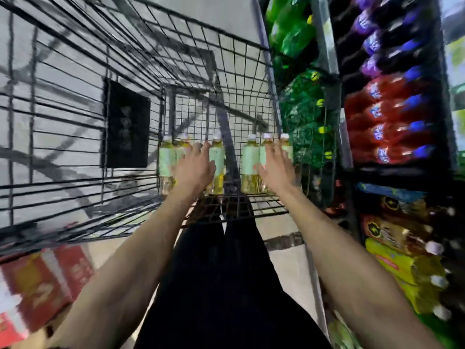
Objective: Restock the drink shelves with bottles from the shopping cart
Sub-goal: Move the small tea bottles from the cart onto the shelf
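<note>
Six tea bottles, white caps and pale green labels, are standing upright along the far end of the shopping cart (75,137) floor: a left group (166,159) toward the far-left corner and a right group (249,159) toward the far-right corner. The left hand (195,167) is stretching out in front of the left group, fingers spread wide and holding nothing. The right hand (275,167) is doing likewise over the right group. Contact cannot be told through the blur. The drink shelves (327,46) are standing just beside the cart's right wall, carrying green bottles (289,26), purple bottles (377,41) and red bottles (382,117).
</note>
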